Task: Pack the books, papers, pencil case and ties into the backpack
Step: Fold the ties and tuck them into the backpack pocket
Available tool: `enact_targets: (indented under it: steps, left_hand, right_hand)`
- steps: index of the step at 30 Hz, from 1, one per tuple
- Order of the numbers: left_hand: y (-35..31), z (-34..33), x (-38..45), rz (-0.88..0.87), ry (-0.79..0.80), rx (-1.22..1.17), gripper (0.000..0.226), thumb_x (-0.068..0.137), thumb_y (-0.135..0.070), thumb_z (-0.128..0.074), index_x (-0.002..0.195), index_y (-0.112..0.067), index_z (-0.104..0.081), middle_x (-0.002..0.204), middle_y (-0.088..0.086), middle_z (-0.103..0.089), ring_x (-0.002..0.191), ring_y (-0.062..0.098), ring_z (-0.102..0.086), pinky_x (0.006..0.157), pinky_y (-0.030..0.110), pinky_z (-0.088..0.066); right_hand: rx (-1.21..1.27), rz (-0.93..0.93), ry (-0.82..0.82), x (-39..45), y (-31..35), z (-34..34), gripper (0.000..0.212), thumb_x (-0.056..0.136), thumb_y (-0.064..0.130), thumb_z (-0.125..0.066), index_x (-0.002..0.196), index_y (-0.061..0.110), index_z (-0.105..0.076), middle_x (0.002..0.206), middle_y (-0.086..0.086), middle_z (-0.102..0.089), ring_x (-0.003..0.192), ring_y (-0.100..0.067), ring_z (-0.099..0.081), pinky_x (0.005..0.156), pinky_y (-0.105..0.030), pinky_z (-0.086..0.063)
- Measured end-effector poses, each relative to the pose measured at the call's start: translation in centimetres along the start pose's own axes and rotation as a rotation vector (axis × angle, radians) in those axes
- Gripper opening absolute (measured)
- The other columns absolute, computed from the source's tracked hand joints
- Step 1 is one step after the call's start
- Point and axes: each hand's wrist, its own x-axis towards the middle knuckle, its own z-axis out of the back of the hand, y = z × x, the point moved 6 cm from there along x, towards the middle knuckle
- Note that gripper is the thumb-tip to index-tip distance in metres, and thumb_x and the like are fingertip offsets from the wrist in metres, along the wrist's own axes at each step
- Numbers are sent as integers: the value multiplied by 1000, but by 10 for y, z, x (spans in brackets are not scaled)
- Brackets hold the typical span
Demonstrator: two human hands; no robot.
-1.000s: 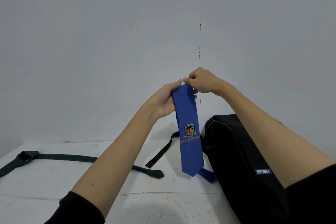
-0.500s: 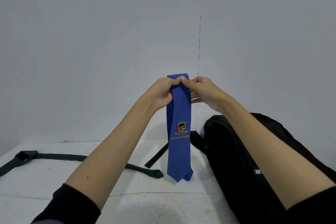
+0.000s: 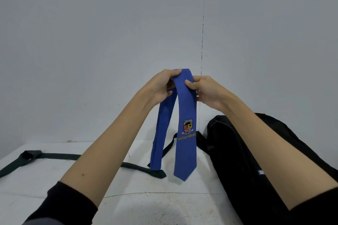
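Note:
A blue tie (image 3: 185,153) with an embroidered crest hangs folded over in the air above the table, its two ends dangling side by side. My left hand (image 3: 161,86) grips the fold from the left. My right hand (image 3: 204,90) pinches the wide front part just below the fold, thumb on the cloth. A dark green tie (image 3: 54,156) lies stretched out flat on the white table, behind and below my left forearm. The black backpack (image 3: 237,160) lies on the table at the right, partly hidden by my right forearm.
The white table (image 3: 146,206) runs up to a plain grey wall (image 3: 109,42). A black backpack strap (image 3: 169,145) trails across the table behind the blue tie. No books, papers or pencil case are in view.
The blue tie has been folded in half over my hands, so its narrow end now hangs left of the wide end. My right hand has dropped from the top edge onto the front.

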Motion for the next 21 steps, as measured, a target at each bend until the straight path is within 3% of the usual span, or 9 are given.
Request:
enact_targets:
  steps: [4, 8, 10, 12, 14, 15, 17, 19, 21]
  left_hand:
    - [-5, -10, -6, -63, 7, 144, 22, 98, -33, -46, 93, -16, -59, 85, -2, -62, 85, 13, -56, 88, 30, -41]
    - [-11, -19, -12, -123, 67, 318, 56, 99, -53, -21, 96, -14, -61, 90, 0, -65, 84, 13, -61, 86, 29, -47]
    - [-11, -16, -15, -175, 58, 458, 66, 97, -57, -13, 102, -13, -63, 94, 0, -67, 71, 10, -63, 71, 23, -51]
    - [-10, -8, -19, -239, 34, 461, 65, 98, -54, -19, 101, -9, -66, 85, 5, -69, 55, 11, -60, 54, 20, -49]
    - [-6, 4, -23, -344, -33, 388, 49, 99, -44, -38, 91, -8, -71, 66, 4, -65, 48, 12, -55, 49, 21, -45]
    - [-3, 10, -23, -404, -91, 357, 36, 96, -37, -49, 87, -10, -71, 63, 1, -63, 51, 11, -55, 50, 23, -45]
    - [7, 12, -23, -443, -135, 302, 11, 88, -27, -65, 95, -19, -65, 79, -2, -61, 69, 10, -58, 58, 24, -49]
    - [25, 0, -20, -391, -65, 258, 39, 83, -22, -71, 114, -25, -47, 103, -3, -56, 89, 8, -58, 66, 16, -51]
    - [37, -13, -18, -348, -50, 199, 57, 82, -14, -72, 118, -28, -31, 110, -8, -49, 95, 2, -54, 62, 9, -49]
  right_hand:
    - [192, -25, 16, -1, 2, 2, 36, 96, 39, -48, 114, 12, -65, 97, -3, -70, 87, -17, -66, 74, -28, -54]
    - [243, -59, -105, 4, 8, 10, 23, 96, 21, -52, 104, 2, -64, 93, -8, -69, 81, -19, -66, 63, -25, -56]
    - [206, -46, -126, 6, 13, 15, 19, 95, 14, -53, 102, -1, -63, 90, -8, -68, 79, -19, -65, 62, -24, -55]
    - [139, -9, -106, 5, 20, 19, 19, 96, 12, -51, 99, -2, -62, 83, -8, -67, 72, -17, -64, 63, -23, -52]
    - [47, 20, -79, 3, 27, 23, 18, 97, 13, -49, 94, 0, -61, 77, -6, -65, 66, -14, -62, 63, -21, -50]
    - [13, 31, -56, 1, 30, 23, 19, 97, 14, -48, 93, 1, -61, 77, -5, -65, 66, -14, -63, 61, -19, -50]
    - [3, 49, -2, -1, 34, 20, 21, 97, 16, -46, 89, 5, -62, 78, -5, -66, 69, -14, -65, 62, -19, -50]
    - [63, 53, 16, -1, 37, 17, 22, 95, 17, -46, 83, 9, -61, 76, -4, -67, 71, -16, -65, 63, -22, -51]
    - [131, 52, -11, 0, 39, 16, 21, 94, 16, -45, 78, 9, -58, 72, -5, -67, 69, -18, -65, 63, -24, -52]
